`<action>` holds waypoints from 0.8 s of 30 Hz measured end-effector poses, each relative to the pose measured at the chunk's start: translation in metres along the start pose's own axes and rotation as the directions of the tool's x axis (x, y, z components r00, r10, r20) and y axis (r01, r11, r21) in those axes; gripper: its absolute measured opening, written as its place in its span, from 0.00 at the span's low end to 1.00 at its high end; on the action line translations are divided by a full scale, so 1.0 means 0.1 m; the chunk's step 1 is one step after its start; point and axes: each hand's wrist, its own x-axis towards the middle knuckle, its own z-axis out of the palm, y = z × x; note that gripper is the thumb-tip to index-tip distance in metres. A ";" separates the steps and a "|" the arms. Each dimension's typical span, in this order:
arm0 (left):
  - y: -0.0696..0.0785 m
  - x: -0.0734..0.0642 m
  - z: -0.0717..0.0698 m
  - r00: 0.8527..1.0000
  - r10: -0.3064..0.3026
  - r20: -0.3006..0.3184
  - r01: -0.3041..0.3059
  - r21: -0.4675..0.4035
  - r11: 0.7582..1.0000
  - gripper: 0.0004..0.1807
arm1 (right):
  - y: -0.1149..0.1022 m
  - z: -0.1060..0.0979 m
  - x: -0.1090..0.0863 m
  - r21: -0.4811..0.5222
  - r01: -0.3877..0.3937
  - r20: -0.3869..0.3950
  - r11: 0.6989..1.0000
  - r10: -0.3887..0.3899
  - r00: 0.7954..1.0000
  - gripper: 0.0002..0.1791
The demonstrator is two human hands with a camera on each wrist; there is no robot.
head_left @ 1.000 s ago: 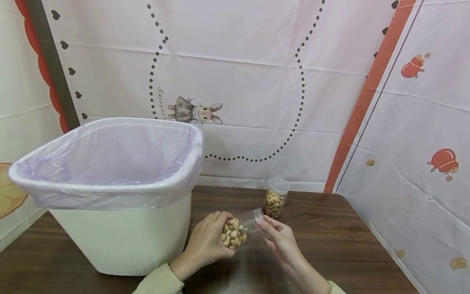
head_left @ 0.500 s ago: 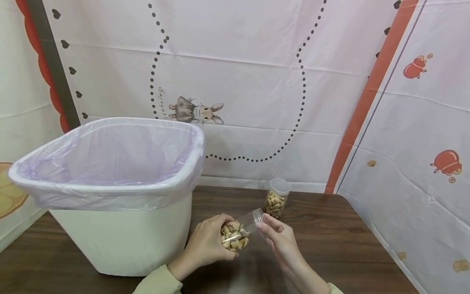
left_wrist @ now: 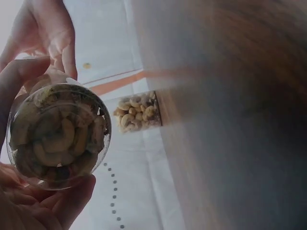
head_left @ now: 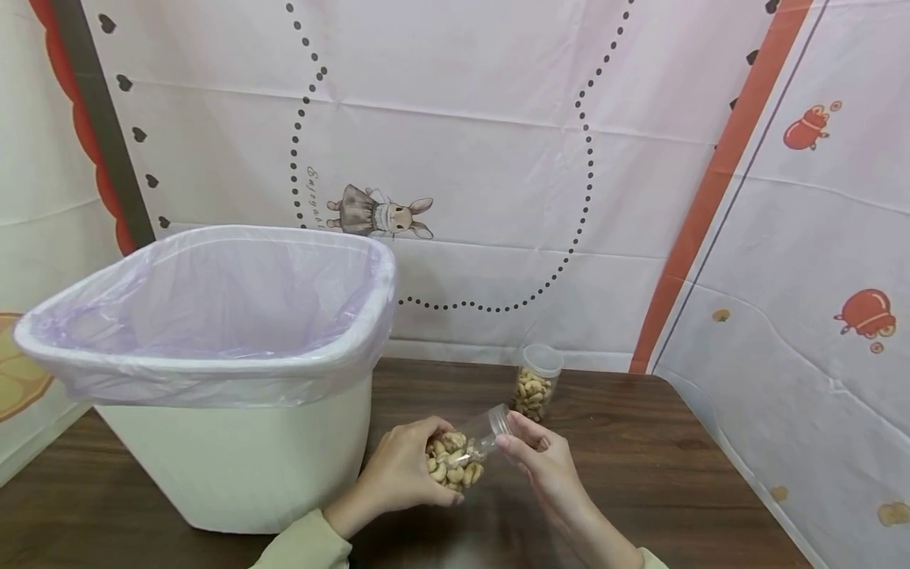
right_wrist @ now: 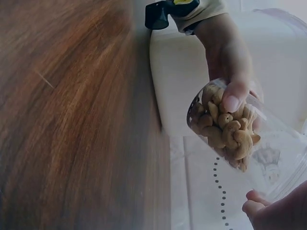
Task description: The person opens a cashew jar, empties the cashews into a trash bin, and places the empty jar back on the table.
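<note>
A clear plastic jar of cashews (head_left: pixel 453 462) is held tilted over the table, its ridged top end pointing up to the right. My left hand (head_left: pixel 407 468) grips the lower part, thumb and fingers wrapped round the nuts. At the top, my right hand (head_left: pixel 543 462) pinches the ridged rim (head_left: pixel 500 420) between thumb and fingers; whether that is a lid or the bare neck, I cannot tell. The left wrist view looks onto the round base of the jar (left_wrist: pixel 60 136). In the right wrist view, the cashews (right_wrist: pixel 230 127) lie toward the base, and the upper part is bare.
A second clear jar of cashews (head_left: pixel 535 387) stands upright behind the right hand, near the back edge. To the left, a big white bin (head_left: pixel 242 462) with a purple-tinted liner rises high above the brown wooden table (head_left: pixel 640 474). Printed cloth (head_left: pixel 483 182) hangs behind.
The held jar has shifted slightly right and down, and the nuts in it have settled a little differently. Both hands keep their hold; the bin and standing jar stay put.
</note>
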 end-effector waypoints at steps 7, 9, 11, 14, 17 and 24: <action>0.00 0.00 -0.03 0.998 -0.022 0.063 0.026 -0.061 0.998 0.36 | -0.02 -0.03 -0.01 -0.029 0.026 0.030 0.999 -0.025 0.999 0.35; 0.00 0.00 -0.04 0.996 -0.030 0.083 0.037 -0.090 0.995 0.36 | -0.02 -0.04 -0.01 -0.041 0.040 0.040 0.998 -0.038 0.998 0.35; -0.01 0.00 -0.05 0.994 -0.033 0.106 0.047 -0.129 0.991 0.36 | -0.03 -0.05 -0.01 -0.048 0.069 0.058 0.996 -0.066 0.996 0.35; -0.02 0.00 -0.07 0.987 -0.021 0.157 0.053 -0.199 0.979 0.36 | -0.05 -0.06 -0.03 -0.081 0.118 0.077 0.990 -0.112 0.991 0.34; -0.02 0.00 -0.09 0.982 -0.011 0.189 0.058 -0.247 0.967 0.36 | -0.06 -0.07 -0.05 -0.106 0.167 0.096 0.980 -0.157 0.983 0.33; 0.01 0.01 -0.11 0.984 -0.002 0.178 0.044 -0.232 0.972 0.35 | -0.06 -0.09 -0.05 -0.090 0.186 0.133 0.978 -0.173 0.976 0.33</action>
